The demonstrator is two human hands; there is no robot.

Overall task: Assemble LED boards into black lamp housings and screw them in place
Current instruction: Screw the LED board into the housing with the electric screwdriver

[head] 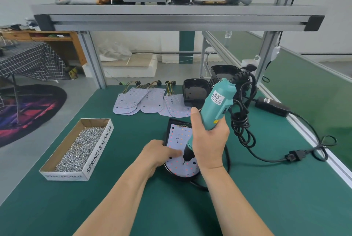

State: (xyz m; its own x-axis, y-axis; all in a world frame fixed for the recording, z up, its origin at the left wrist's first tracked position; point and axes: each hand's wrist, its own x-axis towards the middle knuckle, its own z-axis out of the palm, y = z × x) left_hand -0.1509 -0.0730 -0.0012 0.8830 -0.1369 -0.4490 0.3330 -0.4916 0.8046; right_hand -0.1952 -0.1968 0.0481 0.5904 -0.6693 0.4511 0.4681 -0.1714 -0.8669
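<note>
On the green table [114, 197], toward its near edge, a black lamp housing [167, 131] holds a white LED board [180, 136]. The right hand [208, 140] curls its fingers round a teal electric screwdriver [217, 104], whose bit is on the board. The left hand [158, 153] lays a straight forefinger beside the bit; its other fingers are hidden. A screw box [76, 148] sits near the left edge.

Person's limbs, two in view.
1. Left forearm [122, 197]: bare, uncovered to the frame edge. Left hand [158, 153]: bare.
2. Right forearm [228, 201]: bare, uncovered to the frame edge. Right hand [209, 140]: bare.

Upper arms and clothing lie outside the frame.
</note>
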